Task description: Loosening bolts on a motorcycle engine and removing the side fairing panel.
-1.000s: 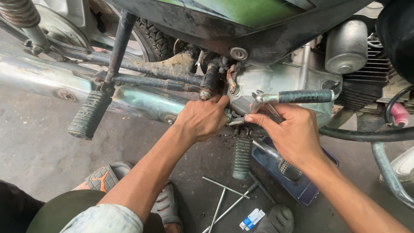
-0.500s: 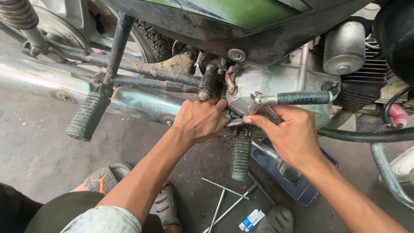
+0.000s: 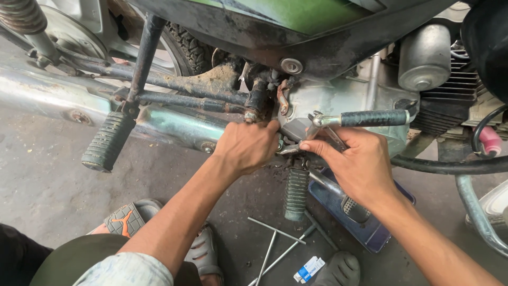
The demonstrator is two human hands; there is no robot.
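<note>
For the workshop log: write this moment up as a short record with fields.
Setting: underside of a motorcycle on a concrete floor
Left hand: closed around a part under the engine case, what it holds is hidden
Right hand: fingers pinch a small metal piece just below the kick lever
Below the hands: ribbed footpeg, blue tray
On floor: thin metal rods, small white and blue packet
Footwear: grey sandal

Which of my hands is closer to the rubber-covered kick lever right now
Right. The right hand sits directly under the kick lever, knuckles almost touching it. The left hand is farther off to the left, at the engine's lower edge.
</note>
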